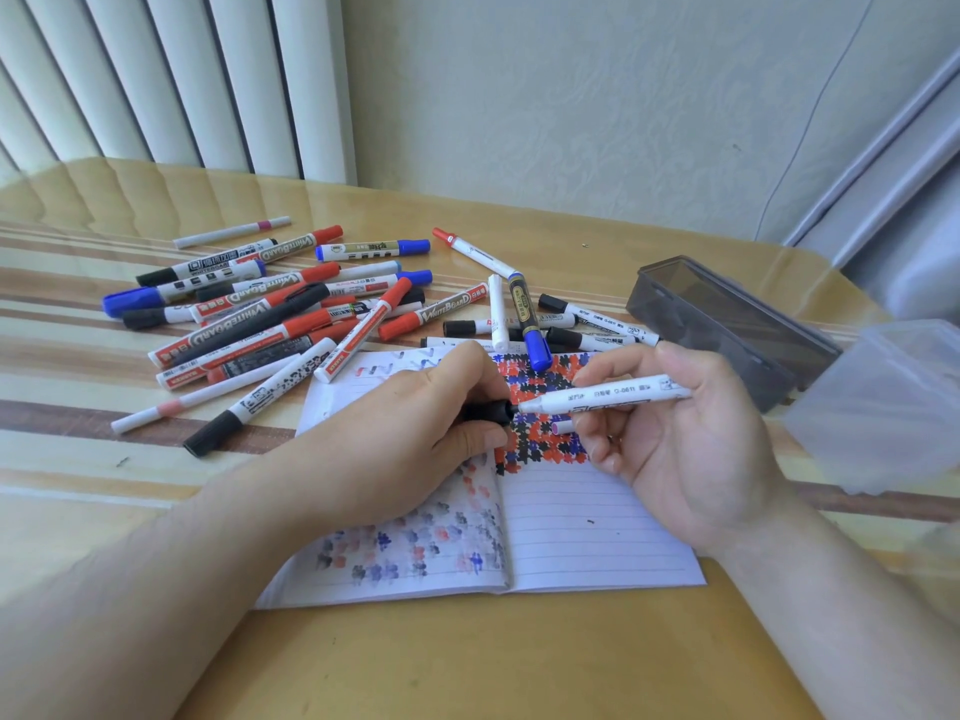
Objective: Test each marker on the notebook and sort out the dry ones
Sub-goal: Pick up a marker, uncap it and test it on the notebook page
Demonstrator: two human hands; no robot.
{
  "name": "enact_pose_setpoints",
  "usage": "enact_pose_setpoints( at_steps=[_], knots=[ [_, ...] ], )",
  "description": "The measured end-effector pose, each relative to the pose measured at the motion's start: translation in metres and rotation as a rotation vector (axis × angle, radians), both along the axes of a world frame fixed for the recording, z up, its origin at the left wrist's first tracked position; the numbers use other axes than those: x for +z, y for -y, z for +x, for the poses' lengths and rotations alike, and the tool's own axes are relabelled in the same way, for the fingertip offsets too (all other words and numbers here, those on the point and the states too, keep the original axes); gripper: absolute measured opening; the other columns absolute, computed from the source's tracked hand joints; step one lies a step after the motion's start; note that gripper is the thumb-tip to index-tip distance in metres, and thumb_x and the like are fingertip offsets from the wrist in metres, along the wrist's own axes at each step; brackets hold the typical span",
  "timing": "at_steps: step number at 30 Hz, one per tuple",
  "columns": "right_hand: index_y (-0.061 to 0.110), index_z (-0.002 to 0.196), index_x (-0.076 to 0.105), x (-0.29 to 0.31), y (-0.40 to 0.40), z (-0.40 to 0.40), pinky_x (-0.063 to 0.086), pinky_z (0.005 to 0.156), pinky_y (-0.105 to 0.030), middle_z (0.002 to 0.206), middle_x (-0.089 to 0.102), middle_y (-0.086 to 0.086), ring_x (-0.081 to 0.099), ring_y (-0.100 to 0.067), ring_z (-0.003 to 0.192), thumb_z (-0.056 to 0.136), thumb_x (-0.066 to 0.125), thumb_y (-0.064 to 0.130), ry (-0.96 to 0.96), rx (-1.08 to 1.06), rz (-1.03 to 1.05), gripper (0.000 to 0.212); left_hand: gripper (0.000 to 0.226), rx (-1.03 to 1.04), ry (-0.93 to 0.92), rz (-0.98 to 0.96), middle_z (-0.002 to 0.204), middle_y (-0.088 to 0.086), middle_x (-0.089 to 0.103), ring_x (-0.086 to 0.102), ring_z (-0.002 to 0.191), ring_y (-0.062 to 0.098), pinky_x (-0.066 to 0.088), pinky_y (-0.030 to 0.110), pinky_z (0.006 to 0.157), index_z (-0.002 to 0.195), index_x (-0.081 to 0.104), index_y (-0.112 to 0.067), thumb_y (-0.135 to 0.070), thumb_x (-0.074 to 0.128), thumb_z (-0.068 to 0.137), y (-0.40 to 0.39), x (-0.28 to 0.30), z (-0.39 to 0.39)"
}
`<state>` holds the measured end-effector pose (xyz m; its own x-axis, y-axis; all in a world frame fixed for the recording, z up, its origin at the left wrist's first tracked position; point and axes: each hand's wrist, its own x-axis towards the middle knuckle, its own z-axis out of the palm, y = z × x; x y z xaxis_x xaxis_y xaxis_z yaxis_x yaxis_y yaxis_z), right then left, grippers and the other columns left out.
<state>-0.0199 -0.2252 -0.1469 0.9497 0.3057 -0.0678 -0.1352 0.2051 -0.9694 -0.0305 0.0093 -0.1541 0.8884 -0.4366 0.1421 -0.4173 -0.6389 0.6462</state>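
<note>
counter (467, 662): wood-look top with pale and brown stripes, under a glossy, smooth coat that mirrors the blinds at its far left corner.
notebook (597, 537): thin matt ruled paper; ink blotches show through the left page.
held marker (608, 400): smooth white plastic barrel with printed lettering, slight sheen.
cap (491, 412): black plastic, matt, ribbed.
marker pile (270, 314): plastic barrels, mostly glossy white with printed labels; red, blue and black plastic caps.
dark box (727, 324): smoky translucent plastic, smooth, near the right edge.
clear lid (883, 407): frosted translucent plastic.
blinds (156, 70): white slats, smooth, semi-matt.
wall (571, 96): embossed pale wallpaper, matt.
</note>
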Motion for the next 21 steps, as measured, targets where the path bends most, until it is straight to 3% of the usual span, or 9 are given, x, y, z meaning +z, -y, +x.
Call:
enact_pose_setpoints(
  at_steps=[5, 8, 9, 11, 13, 15, 17, 19, 21],
  knots=[
    [0.019, 0.09, 0.072, -0.002, -0.004, -0.002, 0.042, 0.05, -0.028, 0.078, 0.068, -0.02, 0.055, -0.024, 0.058, 0.091, 0.045, 0.032, 0.002, 0.004, -0.033, 0.03, 0.017, 0.0, 0.042, -0.008, 0.089, -0.028, 0.061, 0.054, 0.089, -0.011, 0.037, 0.005, 0.074, 0.108, 0.044, -0.037, -0.034, 0.059, 0.099, 0.001, -0.001, -0.002],
    [0.025, 0.086, 0.064, -0.002, -0.005, -0.004, 0.043, 0.052, -0.029, 0.08, 0.071, -0.021, 0.058, -0.025, 0.056, 0.093, 0.061, 0.028, 0.036, 0.037, -0.039, 0.008, 0.008, -0.022, 0.061, -0.101, 0.084, -0.017, 0.059, 0.054, 0.073, 0.005, 0.039, 0.013, 0.064, 0.108, 0.048, -0.031, -0.033, 0.052, 0.102, 0.002, 0.002, -0.003],
    [0.025, 0.084, 0.066, -0.002, -0.004, -0.004, 0.044, 0.053, -0.03, 0.077, 0.071, -0.018, 0.059, -0.024, 0.056, 0.093, 0.072, 0.025, 0.09, 0.021, -0.063, 0.011, 0.011, -0.024, 0.047, -0.159, 0.08, -0.011, 0.058, 0.051, 0.067, 0.009, 0.038, 0.016, 0.059, 0.111, 0.049, -0.031, -0.036, 0.05, 0.102, 0.001, 0.003, -0.003],
    [0.03, 0.084, 0.073, -0.003, 0.002, -0.006, 0.047, 0.054, -0.029, 0.072, 0.072, -0.01, 0.061, -0.018, 0.056, 0.085, 0.081, 0.026, 0.304, -0.043, -0.202, 0.009, 0.021, -0.034, 0.02, -0.263, 0.072, -0.005, 0.052, 0.045, 0.059, 0.01, 0.035, 0.018, 0.054, 0.119, 0.051, -0.031, -0.042, 0.049, 0.1, 0.0, 0.005, -0.004],
    [0.033, 0.087, 0.07, -0.006, 0.005, -0.01, 0.044, 0.053, -0.026, 0.072, 0.068, -0.002, 0.057, -0.012, 0.056, 0.088, 0.081, 0.03, 0.621, -0.077, -0.488, 0.011, 0.021, -0.085, 0.034, -0.291, 0.069, 0.002, 0.052, 0.043, 0.056, 0.009, 0.036, 0.021, 0.052, 0.117, 0.056, -0.033, -0.045, 0.056, 0.1, 0.002, 0.006, -0.007],
    [0.024, 0.086, 0.063, -0.012, 0.001, -0.015, 0.037, 0.051, -0.021, 0.064, 0.056, 0.007, 0.049, -0.007, 0.055, 0.089, 0.076, 0.033, 0.845, -0.095, -0.69, 0.016, 0.025, -0.12, 0.059, -0.278, 0.064, 0.006, 0.053, 0.042, 0.053, 0.008, 0.035, 0.024, 0.05, 0.108, 0.063, -0.034, -0.049, 0.071, 0.089, 0.005, 0.007, -0.009],
    [0.012, 0.085, 0.06, -0.018, -0.009, -0.019, 0.03, 0.054, -0.011, 0.063, 0.047, 0.018, 0.046, 0.001, 0.058, 0.089, 0.075, 0.026, 0.946, -0.137, -0.758, 0.022, 0.034, -0.093, 0.07, -0.256, 0.06, 0.001, 0.052, 0.039, 0.052, 0.007, 0.031, 0.022, 0.05, 0.101, 0.069, -0.034, -0.051, 0.085, 0.076, 0.006, 0.006, -0.005],
    [0.01, 0.087, 0.057, -0.024, -0.018, -0.018, 0.038, 0.057, -0.02, 0.068, 0.05, 0.017, 0.047, -0.001, 0.061, 0.09, 0.074, 0.021, 0.937, -0.144, -0.825, 0.02, 0.033, -0.04, 0.043, -0.2, 0.06, -0.01, 0.057, 0.043, 0.053, 0.005, 0.033, 0.017, 0.05, 0.094, 0.074, -0.034, -0.05, 0.086, 0.068, 0.007, 0.006, 0.0],
    [0.011, 0.092, 0.053, -0.03, -0.023, -0.018, 0.04, 0.057, -0.037, 0.074, 0.056, 0.004, 0.05, -0.021, 0.067, 0.091, 0.07, 0.017, 0.888, -0.133, -0.924, 0.018, 0.032, 0.009, 0.005, -0.114, 0.067, -0.008, 0.066, 0.051, 0.058, 0.004, 0.036, 0.015, 0.052, 0.091, 0.077, -0.036, -0.055, 0.082, 0.066, 0.009, 0.006, 0.003]
  ],
)
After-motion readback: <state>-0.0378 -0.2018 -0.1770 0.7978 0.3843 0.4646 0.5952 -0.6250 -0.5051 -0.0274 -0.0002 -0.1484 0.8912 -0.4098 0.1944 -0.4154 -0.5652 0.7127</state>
